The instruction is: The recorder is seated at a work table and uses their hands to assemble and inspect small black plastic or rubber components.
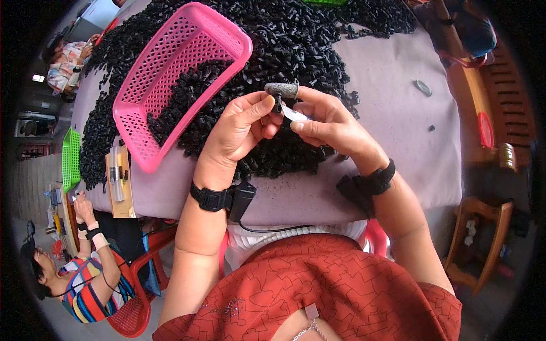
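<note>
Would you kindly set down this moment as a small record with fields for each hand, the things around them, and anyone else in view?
left hand: pinches a small black plastic part at the fingertips
right hand: holds a small white blade-like piece against that part; grey fabric cot on one finger
heap: loose black plastic parts spread over the grey-covered table
basket: pink perforated plastic basket, tilted, partly filled with black parts
other people: a seated person in a striped shirt at lower left

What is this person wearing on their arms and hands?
Each wrist carries a black strap: the left hand has a boxy black unit with a thin black cable; the right hand a grey fingertip cover. Forearms bare, short rust-red patterned sleeves.
</note>
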Available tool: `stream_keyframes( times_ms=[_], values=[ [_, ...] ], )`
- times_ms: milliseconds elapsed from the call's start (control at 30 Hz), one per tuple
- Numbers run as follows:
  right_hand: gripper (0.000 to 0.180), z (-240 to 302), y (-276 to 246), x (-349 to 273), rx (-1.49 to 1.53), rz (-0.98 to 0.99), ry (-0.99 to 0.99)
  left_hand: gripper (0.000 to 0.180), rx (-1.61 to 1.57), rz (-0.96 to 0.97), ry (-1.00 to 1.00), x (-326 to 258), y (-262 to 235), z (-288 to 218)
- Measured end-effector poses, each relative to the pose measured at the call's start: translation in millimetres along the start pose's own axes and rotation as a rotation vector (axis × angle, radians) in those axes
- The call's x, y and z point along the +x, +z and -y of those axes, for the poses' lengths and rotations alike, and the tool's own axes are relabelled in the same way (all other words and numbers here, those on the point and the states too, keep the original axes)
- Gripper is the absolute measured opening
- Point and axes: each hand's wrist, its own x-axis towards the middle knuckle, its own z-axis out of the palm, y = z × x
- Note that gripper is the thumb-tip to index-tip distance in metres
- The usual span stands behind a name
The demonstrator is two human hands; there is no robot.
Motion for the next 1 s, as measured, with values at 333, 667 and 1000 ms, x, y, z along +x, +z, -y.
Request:
stream_keyframes(
  times_ms=[333,667,1000],
  values=[
    [0.056,-1,0,0,0.025,0.034,-0.011,0.021,-0.002,0.004,-0.059,0,5,3],
    [0.041,-1,2,0,0.047,0.013,-0.005,0.020,-0.085,0.029,-0.077,0,3,6],
    [0.035,-5,4,1,0.055,-0.053,0.000,0.020,-0.242,0.053,-0.128,4,-7,16]
  ],
)
